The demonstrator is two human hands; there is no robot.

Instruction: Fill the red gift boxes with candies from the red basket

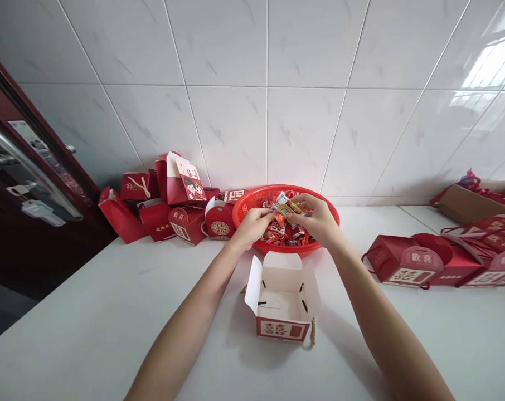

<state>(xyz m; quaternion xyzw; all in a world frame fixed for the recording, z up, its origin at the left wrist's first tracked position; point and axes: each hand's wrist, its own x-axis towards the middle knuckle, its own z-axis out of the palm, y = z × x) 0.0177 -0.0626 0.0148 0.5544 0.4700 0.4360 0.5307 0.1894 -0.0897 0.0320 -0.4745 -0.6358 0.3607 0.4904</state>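
A red plastic basket (239,207) holds many small wrapped candies (292,241), mostly red. Above them, the fingers of my right hand (317,216) are closed on a few wrapped candies (286,208) in yellow and silver wrappers. My left hand (252,227) reaches over the basket's left side, its thumb and fingers pinched at an orange candy wrapper (280,219). Between my forearms a red and white gift box (282,329) stands on the table with its flaps up. Its white inside shows dark slots and no candy. A twisted cord hangs at its right side.
Several red gift boxes (188,224) and bags cluster against the wall at the left. More red boxes (407,260) stand at the right, before a brown cardboard carton (465,209). The white table (152,301) meets a tiled wall; a dark door (39,223) with keys is far left.
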